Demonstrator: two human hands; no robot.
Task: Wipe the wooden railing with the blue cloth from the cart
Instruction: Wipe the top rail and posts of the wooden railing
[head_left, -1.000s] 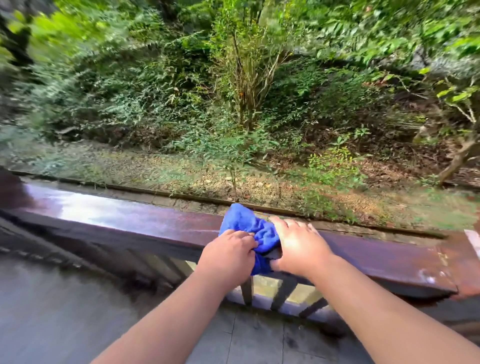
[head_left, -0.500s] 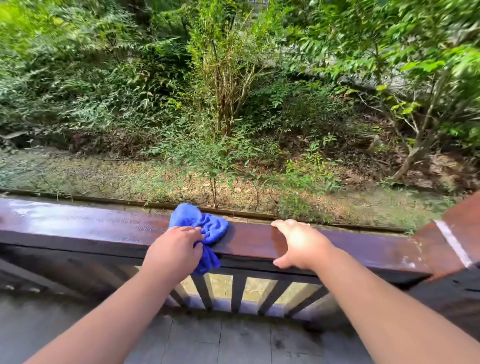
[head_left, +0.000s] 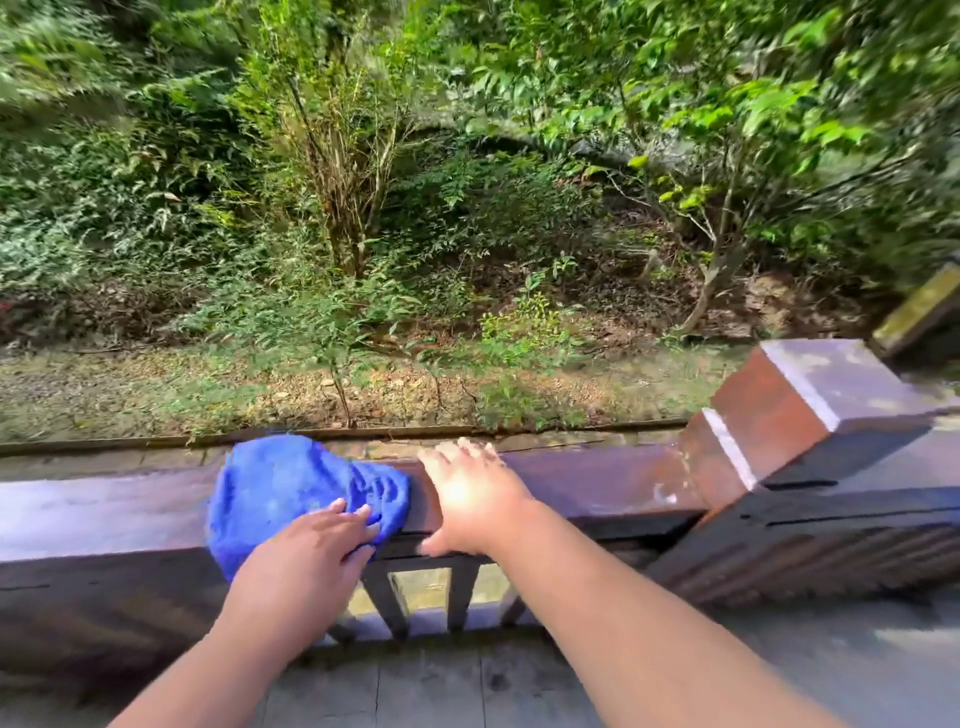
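A dark brown wooden railing (head_left: 597, 483) runs across the view, its top wet and shiny. The blue cloth (head_left: 280, 493) lies spread over the rail's top and hangs down its near face. My left hand (head_left: 317, 540) presses on the cloth's lower right part, fingers extended over it. Just right of the cloth, my right hand (head_left: 467, 499) rests flat on the rail top with its thumb hooked under the near edge, holding no cloth.
A thick square wooden post (head_left: 800, 410) joins the rail at the right. Slanted balusters (head_left: 457, 592) stand below the rail. Grey paving (head_left: 467, 686) lies underfoot. Beyond the rail are a gravel strip and dense shrubs (head_left: 363, 208).
The cloth has spread wider and flatter under my left hand. My view has swung right, bringing the corner post into sight. My right hand stays on the rail beside the cloth.
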